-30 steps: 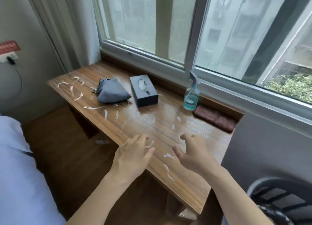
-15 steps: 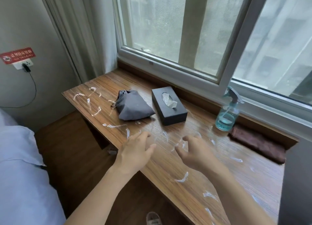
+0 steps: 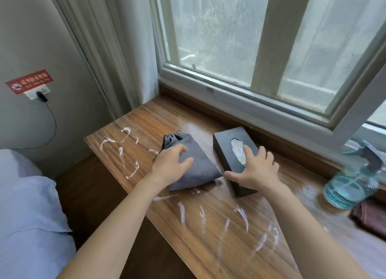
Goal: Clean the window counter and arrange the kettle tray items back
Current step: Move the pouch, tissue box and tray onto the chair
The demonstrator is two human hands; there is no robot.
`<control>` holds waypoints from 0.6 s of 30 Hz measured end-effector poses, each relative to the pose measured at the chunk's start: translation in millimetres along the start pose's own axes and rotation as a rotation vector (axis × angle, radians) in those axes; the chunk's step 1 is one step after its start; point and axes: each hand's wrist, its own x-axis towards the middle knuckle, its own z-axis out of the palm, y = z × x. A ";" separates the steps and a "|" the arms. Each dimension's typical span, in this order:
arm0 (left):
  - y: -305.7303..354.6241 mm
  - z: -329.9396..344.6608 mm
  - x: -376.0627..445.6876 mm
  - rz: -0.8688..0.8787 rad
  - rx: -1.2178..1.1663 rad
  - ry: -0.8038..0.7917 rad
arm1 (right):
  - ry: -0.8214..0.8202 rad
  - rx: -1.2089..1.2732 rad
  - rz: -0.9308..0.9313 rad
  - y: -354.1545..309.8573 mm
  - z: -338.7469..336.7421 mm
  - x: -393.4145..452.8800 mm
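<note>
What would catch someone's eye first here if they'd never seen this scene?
Probably the white smears streaked across the wooden counter, at its left end and along the near edge. Next, the two hands mid-counter: the left hand on a grey drawstring pouch, the right hand on a black tissue box. A blue spray bottle stands far right.

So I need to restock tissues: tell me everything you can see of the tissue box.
The tissue box is a dark, matte, oblong box lying flat on the wooden counter near the window. A white tissue pokes from its oval top opening. The right hand rests on it, thumb along its near side. The grey pouch lies just left.
</note>
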 end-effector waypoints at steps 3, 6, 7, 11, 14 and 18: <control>-23.5 -8.1 44.9 -0.041 -0.032 0.008 | -0.048 -0.044 0.040 -8.5 11.8 16.4; -51.2 -12.3 89.2 -0.003 0.053 0.022 | 0.006 -0.120 0.080 -14.2 20.5 27.0; -62.6 -12.2 104.1 0.030 0.111 0.015 | 0.014 -0.136 0.102 -14.6 22.9 31.2; -98.6 -15.3 155.4 0.098 0.252 -0.097 | -0.052 -0.106 0.227 -14.0 28.2 39.0; -113.1 -11.0 181.8 0.025 0.115 -0.171 | -0.046 -0.111 0.259 -16.1 30.9 37.0; -125.2 -2.2 200.6 0.001 0.098 -0.252 | -0.016 -0.142 0.304 -22.1 31.8 37.9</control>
